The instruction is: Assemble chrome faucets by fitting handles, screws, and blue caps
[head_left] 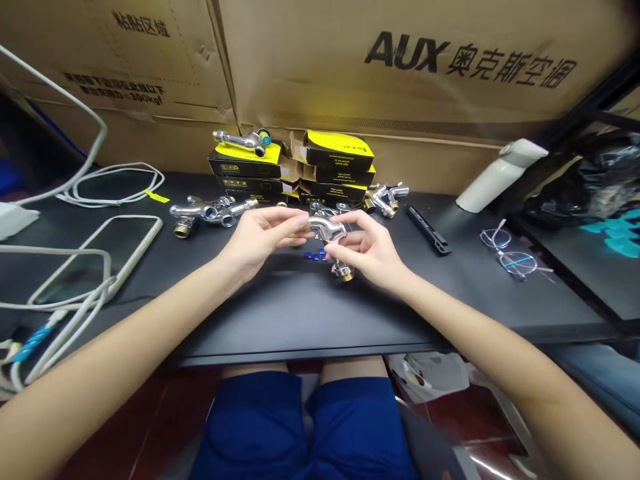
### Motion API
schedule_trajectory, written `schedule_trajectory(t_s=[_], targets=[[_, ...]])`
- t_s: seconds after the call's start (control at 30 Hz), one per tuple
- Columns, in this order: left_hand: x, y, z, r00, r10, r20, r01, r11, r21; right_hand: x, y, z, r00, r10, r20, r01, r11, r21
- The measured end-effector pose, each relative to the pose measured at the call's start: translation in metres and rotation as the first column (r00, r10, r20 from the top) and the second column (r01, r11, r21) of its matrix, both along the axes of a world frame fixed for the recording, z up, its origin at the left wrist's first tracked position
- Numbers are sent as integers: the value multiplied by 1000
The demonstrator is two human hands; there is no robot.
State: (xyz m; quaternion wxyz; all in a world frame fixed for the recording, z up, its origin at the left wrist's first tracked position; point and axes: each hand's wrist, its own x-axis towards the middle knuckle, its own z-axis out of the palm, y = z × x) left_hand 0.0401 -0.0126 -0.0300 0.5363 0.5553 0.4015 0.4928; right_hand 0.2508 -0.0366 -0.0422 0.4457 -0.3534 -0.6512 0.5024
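Between my hands, above the desk, is a chrome faucet body (327, 231) with a curved neck and a brass threaded end pointing down. My right hand (373, 248) is closed around its right side, thumb in front. The thumb and fingers of my left hand (265, 235) pinch its left end, which they partly hide. Small blue caps (315, 255) lie on the desk just behind and below it. More chrome faucet bodies (207, 212) lie to the left of my left hand, and others (385, 199) sit behind my right hand.
Black-and-yellow boxes (337, 157) are stacked at the back, a chrome fitting (245, 141) on top. A phone (100, 260) and white cables (113, 187) lie left. A black box cutter (429, 230), glasses (510, 253) and a white bottle (500, 177) are right. Large cardboard (400, 100) stands behind.
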Motion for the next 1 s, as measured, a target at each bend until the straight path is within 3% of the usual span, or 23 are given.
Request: schedule_trajectory(t_s=[0.1, 0.17, 0.23, 0.27, 0.33, 0.43, 0.5, 0.6, 0.67, 0.77, 0.87, 1.0], targets=[[-1, -6, 0, 987, 110, -119, -69, 949, 307, -1, 0, 2, 999, 18, -36, -21, 997, -70], [-1, -9, -1, 953, 202, -225, -51, 841, 539, -2, 0, 3, 998, 33, -51, -40, 990, -138], [-2, -11, -2, 915, 281, -288, -20, 747, 665, -1, 1, 4, 997, 48, -60, -58, 982, -180], [-2, -11, -2, 909, 296, -292, -24, 738, 674, -1, 2, 5, 997, 52, -65, -63, 981, -182], [-1, -9, -2, 931, 260, -256, -62, 804, 591, 0, 3, 4, 996, 49, -71, -60, 986, -154], [-1, -4, 1, 973, 6, -230, 47, 973, 226, 1, 3, 2, 997, 47, -64, -53, 994, -94], [-3, 1, 2, 974, -156, -164, 154, 988, -25, 1, 4, 1, 998, 47, -47, -51, 996, -75], [-6, 6, 2, 982, -188, -27, 180, 966, -184, 1, 5, 0, 998, 44, -44, -46, 997, -58], [-6, 6, 1, 987, -161, -18, 156, 976, -152, 2, 5, 1, 998, 41, -46, -43, 998, -41], [-5, 1, 1, 993, -42, -110, 52, 995, 86, 2, 5, 3, 999, 34, -38, -35, 998, -45], [-1, -6, 1, 980, 111, -164, -53, 944, 325, 2, 5, 3, 999, 38, -37, -41, 997, -73], [1, -6, 2, 986, 109, -129, -63, 945, 322, 2, 3, 4, 998, 39, -39, -42, 997, -58]])
